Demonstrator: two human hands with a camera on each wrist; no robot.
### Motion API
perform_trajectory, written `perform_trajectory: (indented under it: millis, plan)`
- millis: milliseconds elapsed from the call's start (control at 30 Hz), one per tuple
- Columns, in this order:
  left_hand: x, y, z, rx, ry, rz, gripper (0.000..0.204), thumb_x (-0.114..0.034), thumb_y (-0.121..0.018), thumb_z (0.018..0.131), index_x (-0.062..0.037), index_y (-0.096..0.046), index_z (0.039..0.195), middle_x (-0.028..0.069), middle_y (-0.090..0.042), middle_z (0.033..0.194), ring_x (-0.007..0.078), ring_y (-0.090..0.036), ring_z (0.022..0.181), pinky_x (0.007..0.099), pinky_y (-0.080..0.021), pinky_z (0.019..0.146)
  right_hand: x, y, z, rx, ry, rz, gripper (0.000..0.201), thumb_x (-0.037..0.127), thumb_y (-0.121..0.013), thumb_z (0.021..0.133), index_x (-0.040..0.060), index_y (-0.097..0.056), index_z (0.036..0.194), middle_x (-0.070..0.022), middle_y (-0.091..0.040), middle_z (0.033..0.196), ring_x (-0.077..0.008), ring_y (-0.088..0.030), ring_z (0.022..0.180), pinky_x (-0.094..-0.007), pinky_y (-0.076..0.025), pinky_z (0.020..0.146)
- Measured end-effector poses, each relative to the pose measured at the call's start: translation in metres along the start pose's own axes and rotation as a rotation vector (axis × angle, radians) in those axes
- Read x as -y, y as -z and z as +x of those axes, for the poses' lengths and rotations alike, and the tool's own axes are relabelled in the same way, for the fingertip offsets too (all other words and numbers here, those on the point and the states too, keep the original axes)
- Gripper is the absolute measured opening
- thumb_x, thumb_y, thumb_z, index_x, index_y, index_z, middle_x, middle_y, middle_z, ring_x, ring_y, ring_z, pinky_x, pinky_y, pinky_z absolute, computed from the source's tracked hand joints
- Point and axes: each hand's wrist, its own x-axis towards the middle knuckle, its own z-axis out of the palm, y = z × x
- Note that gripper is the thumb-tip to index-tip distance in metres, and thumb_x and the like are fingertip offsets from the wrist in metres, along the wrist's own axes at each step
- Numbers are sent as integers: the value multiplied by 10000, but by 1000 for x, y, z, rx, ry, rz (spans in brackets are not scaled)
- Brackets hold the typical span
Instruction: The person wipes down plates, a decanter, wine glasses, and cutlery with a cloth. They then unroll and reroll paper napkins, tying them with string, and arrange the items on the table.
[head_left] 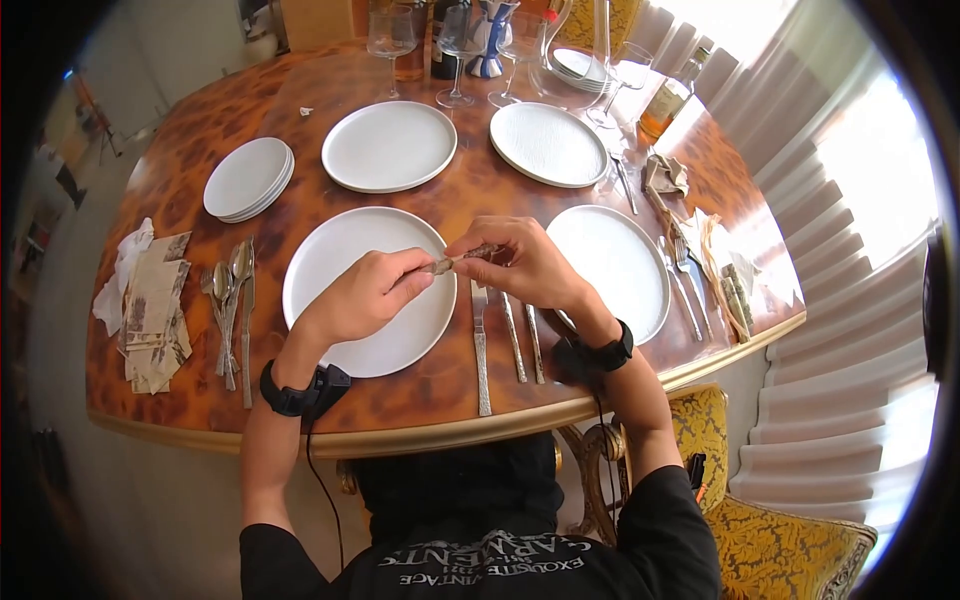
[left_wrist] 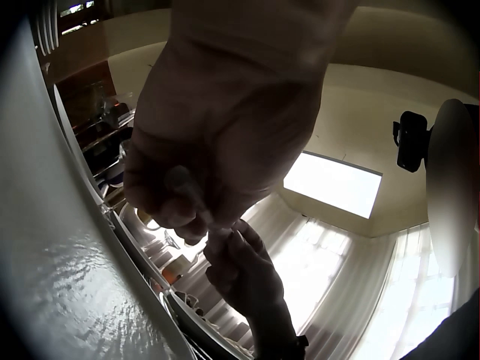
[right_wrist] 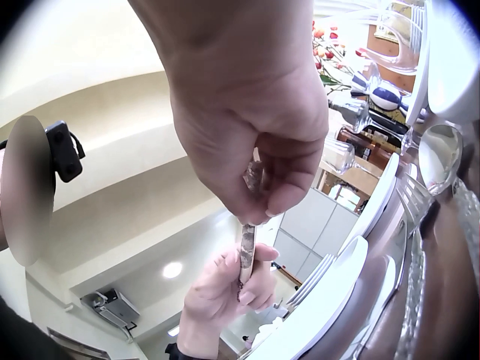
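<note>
Above the table's near edge, the thin rolled patterned paper napkin [head_left: 462, 260] lies crosswise, its ends pinched by the left hand [head_left: 365, 297] and right hand [head_left: 525, 265] alike.

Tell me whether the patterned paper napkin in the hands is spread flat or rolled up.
Rolled up: the patterned paper napkin is a thin tight roll, pinched at one end by the left hand and at the other by the right hand.

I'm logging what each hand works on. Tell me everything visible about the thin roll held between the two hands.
The roll is a thin, tightly twisted strip, seemingly patterned paper in brown and cream. It lies nearly level above the plate, not touching it. The left hand pinches one end, the right hand the other.
</note>
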Motion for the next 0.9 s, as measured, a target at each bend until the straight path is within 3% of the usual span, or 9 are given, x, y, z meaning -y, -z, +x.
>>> perform_trajectory:
  millis: [133,233,300,433,500,600,667,800,900]
  plan:
    - [-8,-9,0,-47,17,92,200,-203,-498,994,-9,-533,959,205,-531,656,380,-507,583,415,-368,556,4,1,-1,-12,-12,-33,164,112,-718,850,27,-723,991,-80,-690,853,-173,-605,680,-307,-481,609]
    - [-11,-9,3,-63,18,79,203,-210,-500,995,-14,-538,963,188,-517,633,350,-500,552,414,-370,553,1,4,0,27,14,-46,166,114,-722,849,27,-724,991,-80,-690,840,-166,-605,685,-302,-471,603]
    - [-16,-6,3,-27,145,71,218,-213,-500,999,-13,-586,995,83,-465,627,162,-412,575,332,-360,572,0,5,-1,31,35,-61,163,99,-722,850,35,-727,1000,-59,-661,824,-139,-583,680,-283,-454,592]
    - [1,-8,4,-30,1,38,249,-227,-502,999,-5,-590,930,55,-441,616,134,-401,580,313,-359,569,-1,6,-1,68,55,-79,178,98,-718,858,41,-723,1026,-45,-640,820,-124,-569,699,-267,-446,607]
    - [-3,-8,2,3,46,-11,272,-234,-506,992,6,-578,886,162,-557,666,266,-505,588,377,-395,579,3,8,-5,115,21,-101,209,107,-708,872,35,-708,1068,-48,-650,850,-123,-585,726,-261,-461,627]
    - [7,-6,2,-109,-48,36,282,-239,-492,999,8,-580,895,111,-531,651,213,-474,584,348,-398,581,15,19,-12,32,-48,-41,423,144,-623,946,37,-514,1340,-90,-662,1009,-132,-634,814,-275,-514,692]
    - [11,4,2,-169,-36,-11,288,-248,-486,1004,2,-576,893,78,-490,637,182,-451,583,336,-389,577,26,51,-31,-70,-99,-94,514,187,-566,988,46,-377,1445,-103,-647,1111,-139,-651,856,-286,-538,713]
    - [24,13,2,-286,-58,-121,307,-276,-466,1020,-18,-560,882,-2,-376,622,105,-381,589,302,-360,563,38,146,-85,-390,-356,-362,342,262,-542,1004,11,-609,1226,-62,-699,895,-109,-656,793,-239,-508,653]
    - [22,14,2,-285,-43,-173,325,-289,-451,1028,-22,-550,871,-1,-382,625,104,-384,593,302,-356,564,18,227,-137,-447,-630,-660,337,321,-524,998,25,-662,1080,-41,-695,879,-115,-661,752,-245,-512,619]
